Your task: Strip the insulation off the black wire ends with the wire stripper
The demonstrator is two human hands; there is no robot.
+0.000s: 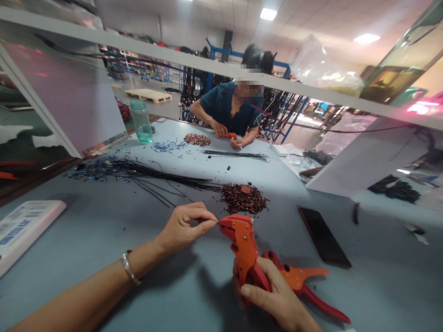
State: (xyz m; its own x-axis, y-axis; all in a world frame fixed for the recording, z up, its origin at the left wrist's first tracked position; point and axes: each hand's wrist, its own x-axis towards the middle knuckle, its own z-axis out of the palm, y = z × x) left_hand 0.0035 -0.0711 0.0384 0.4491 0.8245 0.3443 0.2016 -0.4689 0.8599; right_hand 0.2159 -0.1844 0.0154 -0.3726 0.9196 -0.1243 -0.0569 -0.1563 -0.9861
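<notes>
My left hand (187, 226) is closed in a pinch, its fingertips right at the jaws of a wire stripper. A short dark end of a thin black wire (218, 222) shows between those fingertips and the jaws; the rest of it is hard to make out. My right hand (273, 290) is wrapped round the handles of the red and orange wire stripper (245, 237), which stands upright with its nose towards my left hand. Beyond both hands lies a bundle of black wires (166, 176) with blue ends. A heap of small dark and copper-coloured pieces (243, 198) sits behind the stripper.
A second wire stripper (301, 279) lies beside my right hand, near a black phone (323, 235). A white power strip (29, 230) is at left, a green bottle (141, 122) farther back. Across the table, a co-worker (231, 108) holds an orange tool. White panels (341, 154) flank the table.
</notes>
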